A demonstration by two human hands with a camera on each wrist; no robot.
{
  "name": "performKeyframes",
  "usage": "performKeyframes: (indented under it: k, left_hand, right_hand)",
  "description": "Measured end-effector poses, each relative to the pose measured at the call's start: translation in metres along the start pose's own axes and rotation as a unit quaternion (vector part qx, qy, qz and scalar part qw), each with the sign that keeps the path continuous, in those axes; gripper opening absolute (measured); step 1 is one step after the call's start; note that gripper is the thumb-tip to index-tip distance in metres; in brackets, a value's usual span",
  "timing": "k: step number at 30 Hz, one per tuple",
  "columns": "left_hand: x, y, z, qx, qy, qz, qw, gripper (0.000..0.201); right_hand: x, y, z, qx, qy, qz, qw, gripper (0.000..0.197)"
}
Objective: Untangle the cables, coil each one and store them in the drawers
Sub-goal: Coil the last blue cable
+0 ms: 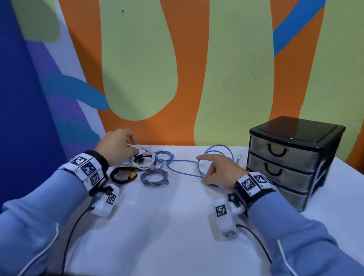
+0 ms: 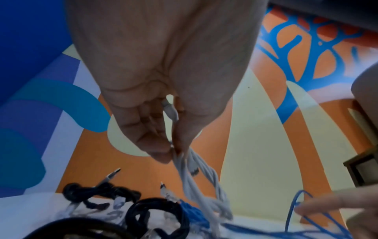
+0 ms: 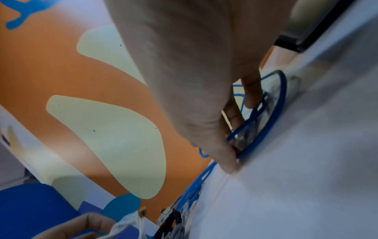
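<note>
While both hands work at the cable pile, the stock stands as follows.

Bench: white-covered bench (image 1: 173,231) against a painted wall of orange, pale green and blue.
Left hand: left hand (image 1: 116,145) raised at the far left of the pile; in the left wrist view the thumb and fingers (image 2: 155,145) pinch a bundle of white strands.
Left grip: closed on the white cable.
White cable: white cable (image 1: 143,157), a loose multi-strand coil, partly lifted, its lower loops trailing into the other cables; one plug end (image 2: 169,111) lies inside the hand.
Right hand: right hand (image 1: 219,170) low on the bench, just left of the drawers, index finger stretched leftward.
Right grip: thumb and fingers nip a strand of the blue cable down at the cloth, seen in the right wrist view (image 3: 231,155).
Blue cable: blue cable (image 1: 196,165), thin, running from a small coil beside the white cable across to wide loops around and behind the right hand; a clear plug (image 1: 239,158) rests near the drawers.
Black cable: black cable (image 1: 123,175), coiled, with a yellow connector, near side of the pile.
Grey cable: grey cable (image 1: 154,177), braided, coiled, just right of the black one.
Drawers: drawers (image 1: 288,161), a black three-drawer unit with smoky fronts, all shut, on the right of the bench.
</note>
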State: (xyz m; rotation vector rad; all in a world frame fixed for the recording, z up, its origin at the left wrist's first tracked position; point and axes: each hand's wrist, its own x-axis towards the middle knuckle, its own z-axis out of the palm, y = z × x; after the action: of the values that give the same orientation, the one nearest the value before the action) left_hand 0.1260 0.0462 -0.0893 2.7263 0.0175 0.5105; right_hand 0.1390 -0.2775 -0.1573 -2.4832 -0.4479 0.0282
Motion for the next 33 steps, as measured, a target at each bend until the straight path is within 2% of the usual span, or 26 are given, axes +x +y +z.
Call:
performKeyframes:
  k: [2,6,11,14,16,18,22,23,25,27,30,33]
  left_hand:
    - [-0.001,-0.002,0.005,0.03,-0.046,-0.002,0.998,0.02]
    - [-0.001,-0.003,0.01,0.051,-0.067,-0.02,0.996,0.019]
    - [-0.007,-0.002,0.007,0.116,-0.127,-0.034,0.985,0.024]
    - [-0.008,0.008,-0.002,0.07,-0.082,-0.029,0.994,0.035]
    - [-0.01,0.025,-0.009,-0.003,-0.025,0.014,1.0,0.036]
    - [-0.013,0.048,-0.01,-0.084,-0.005,0.073,0.994,0.034]
    - [-0.01,0.092,0.008,-0.123,-0.002,0.143,0.982,0.068]
    - [-0.006,0.096,0.013,-0.125,0.005,0.153,0.98,0.068]
    - [0.002,0.1,0.023,-0.146,0.013,0.168,0.975,0.046]
    - [0.005,0.104,0.029,-0.207,0.037,0.189,0.959,0.019]
    - [0.004,0.111,0.034,-0.376,0.028,0.203,0.904,0.023]
    - [0.002,0.115,0.031,-0.48,0.077,0.182,0.855,0.022]
  right_hand:
    - [0.002,0.001,0.001,0.014,0.045,0.0,0.999,0.061]
    - [0.006,0.001,-0.003,0.087,0.193,0.002,0.977,0.041]
    - [0.01,-0.002,-0.004,0.158,0.281,-0.004,0.947,0.035]
    - [0.011,-0.004,-0.005,0.227,0.317,-0.018,0.921,0.03]
    - [0.011,-0.008,-0.005,0.27,0.32,-0.041,0.907,0.025]
    - [0.011,-0.013,-0.004,0.3,0.318,-0.065,0.897,0.023]
    - [0.0,-0.026,-0.011,0.324,0.306,-0.116,0.888,0.02]
    - [-0.002,-0.029,-0.012,0.318,0.31,-0.128,0.887,0.017]
    - [-0.007,-0.033,-0.015,0.306,0.33,-0.134,0.883,0.008]
    - [-0.008,-0.034,-0.019,0.299,0.355,-0.117,0.878,0.003]
    - [-0.01,-0.033,-0.025,0.265,0.382,-0.103,0.879,0.009]
    - [-0.012,-0.03,-0.027,0.199,0.35,-0.088,0.911,0.02]
